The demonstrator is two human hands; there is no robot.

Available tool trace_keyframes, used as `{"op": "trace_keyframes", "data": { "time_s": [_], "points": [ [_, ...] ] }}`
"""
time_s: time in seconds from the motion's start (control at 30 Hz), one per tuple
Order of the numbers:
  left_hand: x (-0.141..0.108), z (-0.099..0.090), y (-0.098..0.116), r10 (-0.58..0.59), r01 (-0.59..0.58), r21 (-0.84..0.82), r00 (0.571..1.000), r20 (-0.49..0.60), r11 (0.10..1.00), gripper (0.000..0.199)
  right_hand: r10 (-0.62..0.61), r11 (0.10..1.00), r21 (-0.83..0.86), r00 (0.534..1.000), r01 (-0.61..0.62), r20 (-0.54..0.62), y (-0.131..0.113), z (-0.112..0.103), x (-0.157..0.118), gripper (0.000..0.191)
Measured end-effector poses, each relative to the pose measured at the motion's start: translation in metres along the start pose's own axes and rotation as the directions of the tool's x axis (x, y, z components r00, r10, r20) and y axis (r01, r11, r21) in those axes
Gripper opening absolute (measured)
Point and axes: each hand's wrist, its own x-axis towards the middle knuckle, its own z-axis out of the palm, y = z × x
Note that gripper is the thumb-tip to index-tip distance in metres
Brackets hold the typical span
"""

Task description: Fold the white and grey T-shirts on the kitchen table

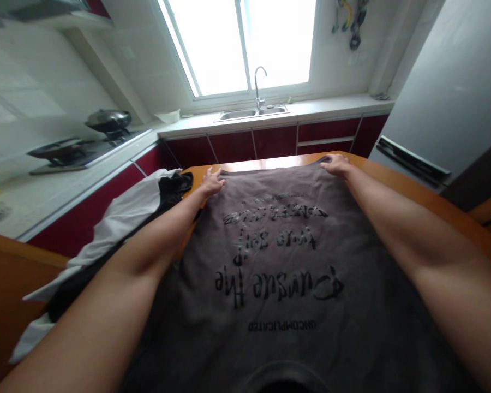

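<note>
Holding a dark grey T-shirt [270, 243] spread out over the orange-brown table [265, 163], with the hem toward the window and the round neckline [270, 369] at the near end. Showing the printed front upward, with dark lettering [280, 285] appearing upside down from here and including "Pursue the", "true self" and "UNCOMPLICATED". Pinching the far left corner of the hem with the left hand [213, 183], thumb and fingers bent at the cloth. Pinching the far right corner of the hem with the right hand [336, 165], fingers curled at the edge. Holding the hem nearly straight between the two hands, and stretching both bare forearms forward along the sides of the T-shirt. Reaching with the left arm past white cloth [118, 213] and black cloth [175, 185], both lying bunched along the left side of the table. Facing, farther off, a white worktop [204, 121] above dark red cabinets [231, 148], with a double sink [238, 114] and a curved faucet [256, 87] below a bright window [278, 43]. Seeing a hob [123, 143] on the left, with two dark pans [108, 119] resting on it, and a silver refrigerator [454, 93] on the right
</note>
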Motion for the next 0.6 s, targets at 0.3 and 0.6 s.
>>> {"op": "trace_keyframes", "data": {
  "time_s": [0.3,0.6],
  "points": [
    [-0.213,-0.09,0.052,0.565,-0.71,-0.019,0.543,0.621,0.704,0.027,-0.596,0.641,-0.309,0.709,0.703,0.376,-0.039,-0.013,-0.199,0.031],
    [-0.421,-0.163,0.062,0.477,-0.747,-0.071,0.345,0.808,0.661,0.045,-0.602,0.598,-0.074,0.508,0.798,0.615,-0.038,-0.094,-0.432,0.03]
  ]
}}
